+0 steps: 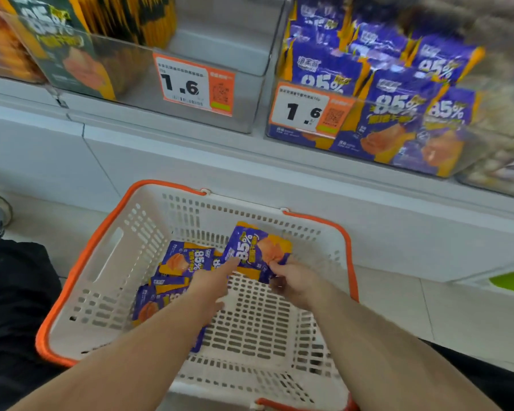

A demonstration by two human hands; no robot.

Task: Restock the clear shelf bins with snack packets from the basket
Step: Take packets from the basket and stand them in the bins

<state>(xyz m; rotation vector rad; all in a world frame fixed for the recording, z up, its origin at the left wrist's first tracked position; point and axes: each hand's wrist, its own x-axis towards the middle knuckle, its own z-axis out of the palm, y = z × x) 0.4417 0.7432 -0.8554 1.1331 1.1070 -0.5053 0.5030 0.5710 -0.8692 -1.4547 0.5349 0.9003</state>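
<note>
Right hand point(291, 280) pinches corner of purple packet point(257, 250) over basket point(80, 262); left hand point(211, 280) open, index finger on its face. Thin corner grip risks slip. More packets point(172, 274) lie under left hand; matching bin point(398, 134) up-right.

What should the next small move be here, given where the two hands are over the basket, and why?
Probably lift the purple packet out of the basket and up to the clear bin of matching purple packets on the right. The right hand already pinches its lower edge, the left hand touches it with a straight finger, and more packets wait below.
</note>
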